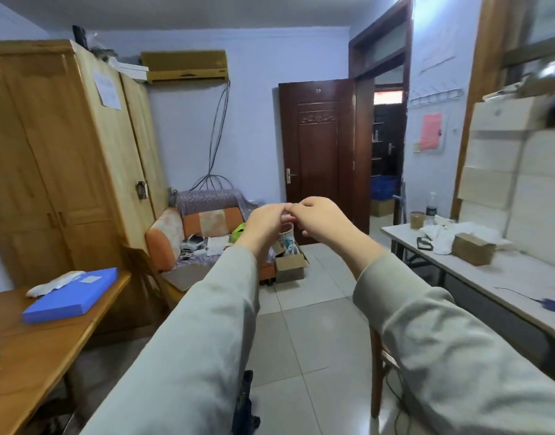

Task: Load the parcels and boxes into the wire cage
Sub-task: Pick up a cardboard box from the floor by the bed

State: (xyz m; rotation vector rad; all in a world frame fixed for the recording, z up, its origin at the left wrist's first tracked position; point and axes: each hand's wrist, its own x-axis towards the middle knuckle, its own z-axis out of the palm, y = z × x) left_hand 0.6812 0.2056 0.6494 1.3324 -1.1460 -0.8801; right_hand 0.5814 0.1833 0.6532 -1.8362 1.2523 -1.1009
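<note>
My left hand (266, 224) and my right hand (323, 218) are raised at arm's length in the middle of the room. Their curled fingers meet knuckle to knuckle, and I see nothing held between them. A flat blue box (70, 295) lies on the wooden table (34, 350) at the left, with a white soft parcel (54, 282) beside it. A small brown cardboard box (472, 248) sits on the grey table (496, 277) at the right. An open cardboard box (290, 266) stands on the floor by the sofa. No wire cage is in view.
A tall wooden wardrobe (65, 158) fills the left wall. A cluttered orange sofa (204, 233) stands ahead, next to a dark open door (317, 158). Pale stacked boxes (515, 171) rise at the right. A tiled floor (304, 337) runs between the tables.
</note>
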